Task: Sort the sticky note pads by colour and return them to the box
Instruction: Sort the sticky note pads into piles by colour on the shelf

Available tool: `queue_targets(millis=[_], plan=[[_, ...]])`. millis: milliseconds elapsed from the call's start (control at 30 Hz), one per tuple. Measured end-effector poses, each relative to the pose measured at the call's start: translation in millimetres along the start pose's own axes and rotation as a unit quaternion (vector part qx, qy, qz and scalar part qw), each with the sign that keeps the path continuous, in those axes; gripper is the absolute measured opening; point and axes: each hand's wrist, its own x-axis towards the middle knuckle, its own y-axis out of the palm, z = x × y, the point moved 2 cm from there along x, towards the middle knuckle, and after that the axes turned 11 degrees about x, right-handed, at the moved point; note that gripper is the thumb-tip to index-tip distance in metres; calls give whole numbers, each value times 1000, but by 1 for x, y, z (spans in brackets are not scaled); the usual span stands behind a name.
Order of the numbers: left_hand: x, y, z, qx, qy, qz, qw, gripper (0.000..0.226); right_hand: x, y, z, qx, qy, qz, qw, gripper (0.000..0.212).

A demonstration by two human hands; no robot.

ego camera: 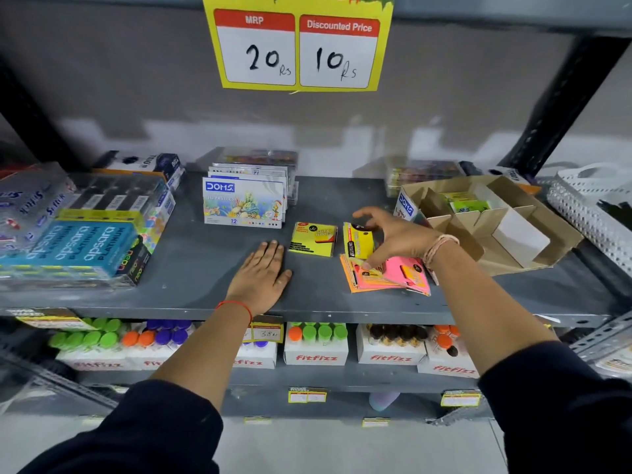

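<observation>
**Right hand on the loose pads, left hand flat on the shelf**

Where your right hand [390,234] reaches over the pile, it covers part of the upright yellow pad [357,244] and the near corner of the pink pads [408,275], so you cannot count how many pads lie in that heap. Orange pads [352,280] show only as a thin edge under the pink ones. Inside the cardboard box [533,230], just right of the heap, a few green and yellow pads [461,201] sit in a back compartment; their print is too small to read. Blurred packets at the far left are cut off by the frame.

Bare grey shelf [325,196] lies open between the DOMS pastel box [243,206] and the pads, and again along the front lip near you. One yellow pad [313,239] lies flat by itself, just left of the heap and apart from it. On the right, the box crowds the heap closely.

Your right hand is spread fairly wide, fingers curled down over the yellow pad, thumb pressing the pink and orange pile; whether it truly grips anything cannot be told. Your left hand [261,278] lies palm down, fingers together, flat on the shelf, holding nothing, near the front edge.
</observation>
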Motion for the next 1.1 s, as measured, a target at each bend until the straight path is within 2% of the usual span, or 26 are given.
queue_targets(millis=[100,233,367,433,500,600,700,833,900,1000,1100], plan=[[0,0,0,5,3,3,1000,57,4,8,-5,-41,6,15,999,94],[0,0,1,3,3,6,1000,57,-2,1,-8,-101,24,15,995,110],[0,1,1,5,4,7,1000,58,-20,-19,-19,-256,105,13,961,120],[0,1,0,8,5,8,1000,58,-25,-14,-28,-299,134,21,945,112],[0,1,0,8,4,9,1000,57,-24,-10,-36,-321,119,7,939,94],[-1,0,-1,10,3,10,1000,57,-22,-16,-33,-309,92,0,947,80],[0,1,-1,3,1,7,1000,58,-21,-30,-22,-266,83,-1,960,82],[1,1,0,-2,-1,-2,1000,57,-9,-47,6,-230,7,-85,969,73],[0,1,0,-1,2,-6,1000,57,5,-46,15,-209,-8,-100,973,68],[1,1,1,-4,1,-10,1000,57,34,-35,9,-242,7,-100,965,64],[1,2,2,-7,3,0,1000,60,54,-27,-9,-229,32,-97,968,59]])
